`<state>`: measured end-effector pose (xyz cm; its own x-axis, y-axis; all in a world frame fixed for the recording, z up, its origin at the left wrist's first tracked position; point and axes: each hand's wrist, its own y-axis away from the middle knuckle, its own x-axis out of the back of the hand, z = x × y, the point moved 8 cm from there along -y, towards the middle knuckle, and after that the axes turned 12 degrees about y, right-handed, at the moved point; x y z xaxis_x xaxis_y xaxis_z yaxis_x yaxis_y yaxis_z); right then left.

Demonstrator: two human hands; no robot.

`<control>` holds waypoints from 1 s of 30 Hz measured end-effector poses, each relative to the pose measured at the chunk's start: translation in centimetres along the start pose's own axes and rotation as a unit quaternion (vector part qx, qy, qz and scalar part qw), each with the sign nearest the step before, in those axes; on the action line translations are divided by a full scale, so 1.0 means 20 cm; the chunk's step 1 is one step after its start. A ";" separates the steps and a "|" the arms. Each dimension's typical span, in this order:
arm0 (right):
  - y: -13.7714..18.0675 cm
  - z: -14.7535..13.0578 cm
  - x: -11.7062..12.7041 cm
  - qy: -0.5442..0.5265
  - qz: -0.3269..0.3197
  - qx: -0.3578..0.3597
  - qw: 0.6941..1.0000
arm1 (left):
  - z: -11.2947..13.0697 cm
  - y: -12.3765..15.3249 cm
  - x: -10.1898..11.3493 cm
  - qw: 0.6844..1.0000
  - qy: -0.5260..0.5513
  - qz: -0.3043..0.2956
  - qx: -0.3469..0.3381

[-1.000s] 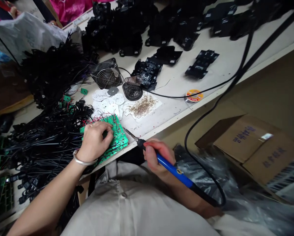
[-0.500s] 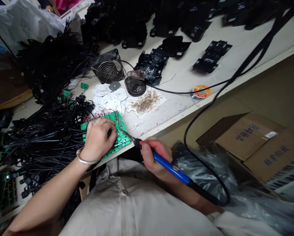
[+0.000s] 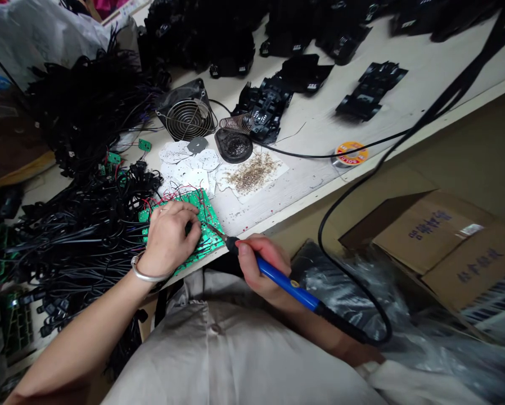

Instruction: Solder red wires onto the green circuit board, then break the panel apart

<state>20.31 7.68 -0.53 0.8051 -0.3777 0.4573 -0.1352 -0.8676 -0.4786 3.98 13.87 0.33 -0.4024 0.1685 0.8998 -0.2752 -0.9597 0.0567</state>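
Note:
My left hand (image 3: pixel 168 236) rests on a green circuit board (image 3: pixel 208 222) at the table's near edge, fingers curled and pinched over something small that I cannot make out. Thin red wires run from the board's far side. My right hand (image 3: pixel 258 264) grips a blue-handled soldering iron (image 3: pixel 284 283), whose metal tip touches the board just right of my left fingers. The iron's black cord (image 3: pixel 362 197) loops down to the right and up across the table.
A heap of black cables (image 3: pixel 79 225) lies left of the board. Behind it are white discs (image 3: pixel 187 166), a small fan (image 3: pixel 187 115), an iron stand with coil (image 3: pixel 234 143), a pile of metal bits (image 3: pixel 252 174), a solder spool (image 3: pixel 350 153) and black plastic housings (image 3: pixel 370 90). A cardboard box (image 3: pixel 442 242) sits below right.
The soldering iron's tip has moved left from the table edge onto the board beside my left fingers. My left hand has stayed on the board.

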 end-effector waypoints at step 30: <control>0.05 0.08 0.01 -0.042 0.018 -0.078 0.996 | 0.04 0.02 0.00 0.998 -0.057 0.030 -0.019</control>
<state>21.28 7.21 -2.08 0.8431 -0.3862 0.3742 -0.2475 -0.8964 -0.3677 4.65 13.33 0.71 -0.3182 0.0815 0.9445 -0.2874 -0.9577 -0.0142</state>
